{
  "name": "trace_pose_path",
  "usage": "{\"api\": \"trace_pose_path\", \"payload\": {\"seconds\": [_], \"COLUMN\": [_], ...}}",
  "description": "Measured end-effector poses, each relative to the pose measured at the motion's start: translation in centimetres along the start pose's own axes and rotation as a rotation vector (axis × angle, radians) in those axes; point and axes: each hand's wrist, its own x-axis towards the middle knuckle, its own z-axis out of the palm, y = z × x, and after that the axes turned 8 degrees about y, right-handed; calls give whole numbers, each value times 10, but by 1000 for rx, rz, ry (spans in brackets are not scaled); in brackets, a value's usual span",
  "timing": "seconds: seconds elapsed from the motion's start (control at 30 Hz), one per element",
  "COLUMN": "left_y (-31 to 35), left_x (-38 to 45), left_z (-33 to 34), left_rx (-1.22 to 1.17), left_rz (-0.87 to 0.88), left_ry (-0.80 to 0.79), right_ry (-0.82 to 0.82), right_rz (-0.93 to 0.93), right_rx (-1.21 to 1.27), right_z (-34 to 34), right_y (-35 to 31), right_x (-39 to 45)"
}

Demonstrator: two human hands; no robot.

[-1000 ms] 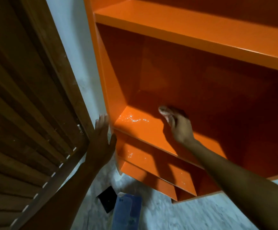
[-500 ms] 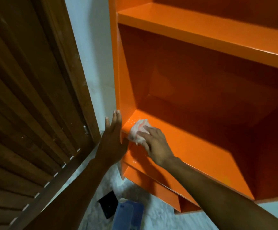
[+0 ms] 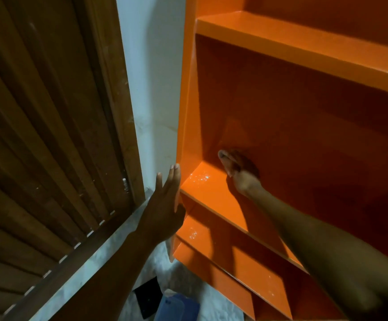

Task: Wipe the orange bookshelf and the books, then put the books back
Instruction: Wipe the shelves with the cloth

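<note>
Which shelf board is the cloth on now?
The second visible board from the top, with white specks near its left corner. The right hand holds the cloth at its back; the boards above and below carry no hand.

orange bookshelf [image 3: 304, 107] | glossy, upright against wall | shelves bare | white specks on lower-left shelf boards

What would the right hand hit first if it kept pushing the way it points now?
Most likely the bookshelf's back panel: the right hand with its cloth already reaches deep into that compartment, near the back left corner. Depth is hard to judge.
</note>
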Motion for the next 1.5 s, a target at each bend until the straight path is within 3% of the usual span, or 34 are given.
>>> {"api": "trace_pose_path", "payload": {"seconds": [0.13,0.23,0.5,0.73,0.83,0.97,1.13,1.33,1.5], "left_y": [-28,-43,-64,-62,-60,-72,-49,-34,-31], "left_x": [-11,-16,-25,-19,-14,-5,-2,-8,-13], "left_z": [20,31,40,27,21,13,12,14,30], "left_rx": [-35,-49,-54,18,112,209,184,128,22], "left_rz": [-6,-31,-24,-66,-28,-43,-247,-307,-267], "left_ry": [-22,-23,-49,-103,-145,-258,-241,-250,-143], "right_ry": [8,-30,54,116,90,69,-2,43,21], "right_rz": [-22,-53,-186,-412,-605,-869,-971,-1009,-1001], "right_rx": [-159,-203,-250,-93,-41,-373,-726,-764,-754], "right_z": [39,42,65,64,56,52,44,16,-30], "right_y": [-9,-25,-46,-50,-41,-38,-34,16,82], "right_x": [24,12,-48,-96,-112,-111,-106,-142,-179]}}
